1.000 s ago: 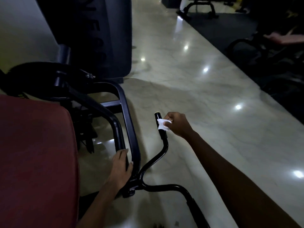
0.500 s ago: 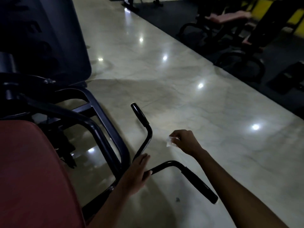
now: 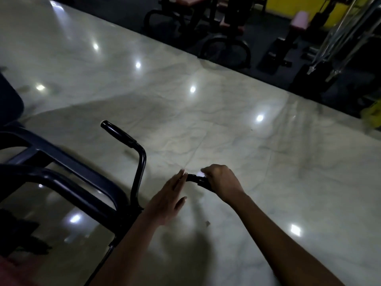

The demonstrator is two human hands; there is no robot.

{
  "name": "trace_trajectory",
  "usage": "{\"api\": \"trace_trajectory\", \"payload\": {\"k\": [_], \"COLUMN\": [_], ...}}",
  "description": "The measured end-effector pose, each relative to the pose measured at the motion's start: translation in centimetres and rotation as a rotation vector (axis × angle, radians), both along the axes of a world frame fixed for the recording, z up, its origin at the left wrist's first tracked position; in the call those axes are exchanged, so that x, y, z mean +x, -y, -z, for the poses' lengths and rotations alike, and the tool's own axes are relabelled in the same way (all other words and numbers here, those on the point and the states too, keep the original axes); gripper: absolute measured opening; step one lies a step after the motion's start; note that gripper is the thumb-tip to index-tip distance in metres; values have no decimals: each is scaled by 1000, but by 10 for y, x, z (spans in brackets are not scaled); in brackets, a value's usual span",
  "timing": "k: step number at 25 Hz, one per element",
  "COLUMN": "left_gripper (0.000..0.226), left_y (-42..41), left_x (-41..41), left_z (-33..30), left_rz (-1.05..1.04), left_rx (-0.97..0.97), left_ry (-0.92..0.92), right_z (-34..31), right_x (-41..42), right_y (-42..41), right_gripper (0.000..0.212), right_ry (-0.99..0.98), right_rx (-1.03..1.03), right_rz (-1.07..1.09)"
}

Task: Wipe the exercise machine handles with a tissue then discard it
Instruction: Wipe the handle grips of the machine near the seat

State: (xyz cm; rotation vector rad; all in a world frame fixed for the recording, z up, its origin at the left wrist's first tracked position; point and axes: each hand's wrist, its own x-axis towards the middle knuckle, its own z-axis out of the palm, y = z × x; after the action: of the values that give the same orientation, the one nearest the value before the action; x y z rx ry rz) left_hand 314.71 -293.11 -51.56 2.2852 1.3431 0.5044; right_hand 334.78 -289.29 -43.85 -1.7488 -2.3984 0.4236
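The machine's black handlebar forks into two grips. Its far handle (image 3: 118,133) points up and left, bare. The near handle (image 3: 199,179) curves right, and my right hand (image 3: 221,180) wraps around it with a white tissue (image 3: 200,173) pressed under the fingers. Only a small bit of the tissue shows. My left hand (image 3: 168,200) lies flat with straight fingers, its fingertips touching the bar just left of the tissue. The rest of the near handle is hidden under my right hand.
The machine's dark tubular frame (image 3: 68,176) fills the lower left, with a red seat edge (image 3: 12,271) at the bottom corner. Glossy marble floor (image 3: 268,162) spreads ahead. Other gym machines (image 3: 224,38) and benches stand on dark matting at the top.
My right hand left the far handle, crossed to the near one and now grips it with the tissue. My left hand slid from the frame onto the bar. The view swung right.
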Motion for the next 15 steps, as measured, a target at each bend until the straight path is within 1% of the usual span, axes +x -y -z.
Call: {"api": "trace_trajectory", "payload": {"k": [2,5,7,9,13,15], "left_gripper": [75,79,77,77,74,73], "left_y": [-8,-12,-10,-5,-5,-8], "left_x": [-8,-13,-10,-9,-10,-11], "left_z": [9,13,10,9,9,10], "left_rz": [74,125,125,137,201,209], "left_rx": [22,70,85,66,166,186], "left_ry": [-50,-113,-120,-125,-181,-227], "right_z": [17,26,23,19,16,18], "right_x": [-6,-4,-3,-4,1,9], "right_y": [6,23,30,33,30,33], "right_gripper": [9,20,18,13,9,9], "right_ry": [41,-17,-28,-6,136,91], "right_rx": [36,144,202,166,94,84], "right_rz": [-2,-54,-34,5,52,71]}}
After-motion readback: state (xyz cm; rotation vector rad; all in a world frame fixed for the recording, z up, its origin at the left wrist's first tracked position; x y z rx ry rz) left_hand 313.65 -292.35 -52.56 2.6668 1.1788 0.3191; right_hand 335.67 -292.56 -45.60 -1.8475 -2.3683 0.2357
